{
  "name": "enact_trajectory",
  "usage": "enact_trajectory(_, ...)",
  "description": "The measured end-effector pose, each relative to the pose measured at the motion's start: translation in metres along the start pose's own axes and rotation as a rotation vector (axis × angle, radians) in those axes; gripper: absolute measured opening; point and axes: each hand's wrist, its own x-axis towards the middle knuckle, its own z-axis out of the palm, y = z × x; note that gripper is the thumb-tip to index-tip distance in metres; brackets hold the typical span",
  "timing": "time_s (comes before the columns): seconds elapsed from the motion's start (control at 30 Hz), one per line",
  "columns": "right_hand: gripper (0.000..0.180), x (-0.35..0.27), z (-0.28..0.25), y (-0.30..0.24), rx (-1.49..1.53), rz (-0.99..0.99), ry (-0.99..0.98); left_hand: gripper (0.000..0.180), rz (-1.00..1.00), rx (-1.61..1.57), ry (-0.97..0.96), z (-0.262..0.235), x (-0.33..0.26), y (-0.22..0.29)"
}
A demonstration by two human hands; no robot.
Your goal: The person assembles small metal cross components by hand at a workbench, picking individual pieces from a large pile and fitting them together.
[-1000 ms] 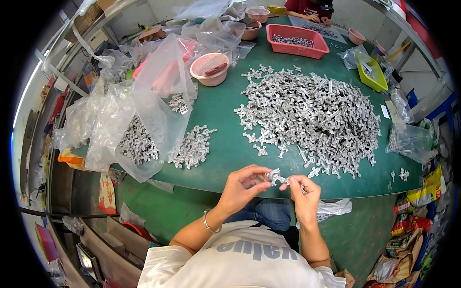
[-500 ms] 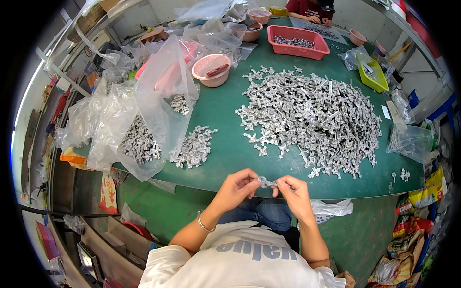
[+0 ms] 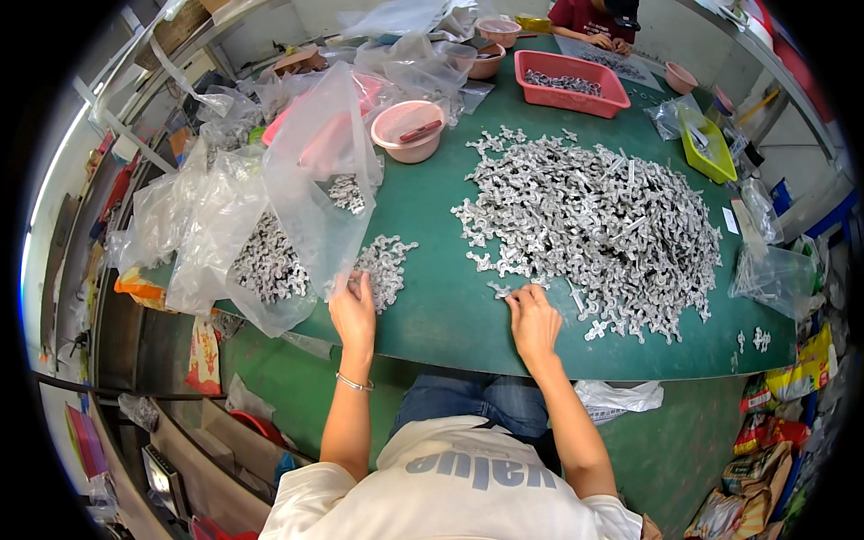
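Observation:
A large heap of small silvery cast metal parts, lobed in shape, is spread on the green table. To its left lies a smaller pile of similar metal parts. My left hand is at the near-left edge of this pile, thumb and fingers apart, beside a clear plastic bag. My right hand rests at the heap's near-left edge, fingers curled down and closed; whatever is under them is hidden. A loose metal part lies just left of its fingertips.
A pink bowl holds a red-handled tool. Further off stand a pink tray of metal pieces and a yellow-green basket. More parts sit among plastic bags on the left. Across the table another person's hands are at work.
My hands have parted from the metal part they held together near the table's front edge. The left went forward-left to the small pile, the right forward to the big heap.

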Motion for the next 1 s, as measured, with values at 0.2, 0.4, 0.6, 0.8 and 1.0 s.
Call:
enact_trajectory(0.2, 0.013, -0.014, -0.039, -0.006, 0.608, 0.231, -0.094, 0.018, 0.265, -0.396, -0.335, -0.008, -0.037, 0.050)
enact_trajectory(0.4, 0.016, -0.025, -0.089, -0.033, 0.843, 0.253, -0.241, 0.022, 0.390, -0.702, -0.632, -0.031, -0.068, 0.117)
enact_trajectory(0.6, 0.013, -0.033, -0.113, -0.046, 0.806, 0.168, -0.163, 0.018, 0.236, -0.909, -0.774, -0.041, -0.079, 0.124)
enact_trajectory(0.8, 0.008, -0.035, -0.119, -0.059, 0.818, 0.197, -0.047, 0.016, 0.143, -1.047, -0.841, -0.048, -0.082, 0.124)
enact_trajectory(1.0, 0.007, -0.037, -0.119, -0.052, 0.882, 0.076, -0.044, 0.012, -0.119, -1.120, -0.956, -0.049, -0.087, 0.121)
